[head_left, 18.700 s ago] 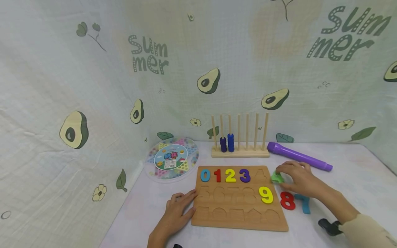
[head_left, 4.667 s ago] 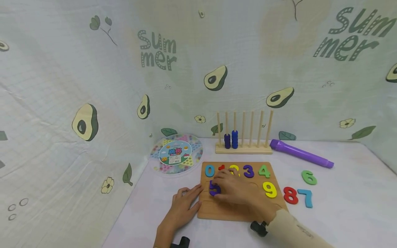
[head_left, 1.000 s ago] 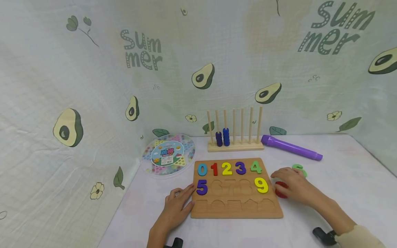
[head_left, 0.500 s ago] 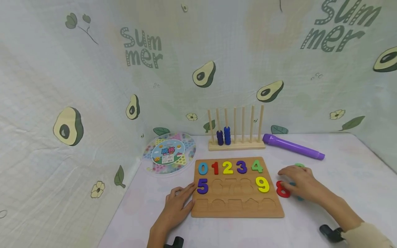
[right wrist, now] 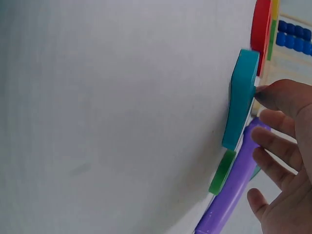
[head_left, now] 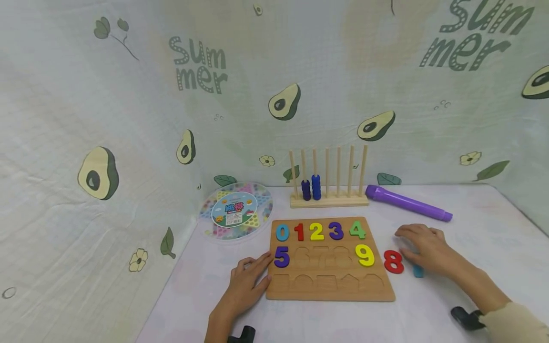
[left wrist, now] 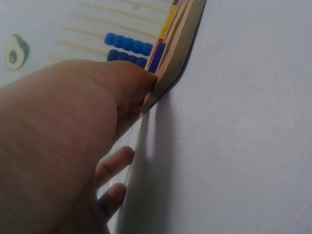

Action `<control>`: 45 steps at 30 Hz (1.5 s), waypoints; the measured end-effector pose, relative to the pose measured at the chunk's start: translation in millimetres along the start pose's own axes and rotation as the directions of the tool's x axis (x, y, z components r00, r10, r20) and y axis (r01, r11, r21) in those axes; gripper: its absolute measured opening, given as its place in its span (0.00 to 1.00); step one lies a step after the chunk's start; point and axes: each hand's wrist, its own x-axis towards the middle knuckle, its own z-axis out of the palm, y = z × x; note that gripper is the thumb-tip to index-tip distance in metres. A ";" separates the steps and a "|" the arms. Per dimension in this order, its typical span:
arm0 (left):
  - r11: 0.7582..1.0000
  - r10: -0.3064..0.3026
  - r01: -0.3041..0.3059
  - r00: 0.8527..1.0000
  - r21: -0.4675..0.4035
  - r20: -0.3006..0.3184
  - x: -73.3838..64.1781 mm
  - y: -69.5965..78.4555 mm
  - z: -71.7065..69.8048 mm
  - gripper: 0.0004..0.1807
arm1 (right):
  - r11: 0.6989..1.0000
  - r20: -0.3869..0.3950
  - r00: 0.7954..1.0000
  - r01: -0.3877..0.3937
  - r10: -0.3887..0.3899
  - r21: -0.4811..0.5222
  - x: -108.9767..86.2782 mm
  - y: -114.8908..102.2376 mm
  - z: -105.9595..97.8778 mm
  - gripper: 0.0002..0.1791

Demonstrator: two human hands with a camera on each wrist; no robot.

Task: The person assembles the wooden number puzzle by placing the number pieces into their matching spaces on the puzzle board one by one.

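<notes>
My left hand (head_left: 246, 282) rests along the left edge of a wooden number board (head_left: 330, 293), fingertips at its side and the thumb (left wrist: 134, 80) against the edge. My right hand (head_left: 426, 247) hovers at the board's right, fingers loosely spread. Below it lies a blue number 7 (head_left: 418, 271), mostly covered in the head view; in the right wrist view the thumb tip is right at the 7 (right wrist: 241, 100). A green number 6 (right wrist: 223, 172) lies beyond, hidden by the hand in the head view. A red number 8 (head_left: 393, 262) lies between board and hand.
In the board sit 0 to 4 across the top row, then a purple 5 (head_left: 281, 257) and a yellow 9 (head_left: 364, 255). Behind stand a peg rack (head_left: 329, 202) with blue beads and a purple stick (head_left: 409, 203). A round board-game pack (head_left: 236, 212) lies back left.
Earlier the right hand brought the green 4 and the purple 5 into the board. Within the last second it has moved right, off the red 8. The left hand keeps its place.
</notes>
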 end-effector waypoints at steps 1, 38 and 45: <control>1.000 -0.001 0.001 1.000 0.001 0.000 0.0 0.0 0.1 0.28 | 1.000 0.002 1.000 -0.005 0.005 0.000 0.2 2.0 -0.3 0.26; 1.000 -0.013 0.014 1.000 -0.009 0.013 1.2 4.3 -3.4 0.28 | 0.995 0.039 0.995 -0.091 0.092 -0.039 5.2 48.3 -2.7 0.27; 1.000 -0.019 0.019 1.000 -0.002 0.013 1.5 3.4 -3.3 0.28 | 0.995 0.048 0.994 -0.100 0.101 -0.027 4.8 49.0 -3.2 0.28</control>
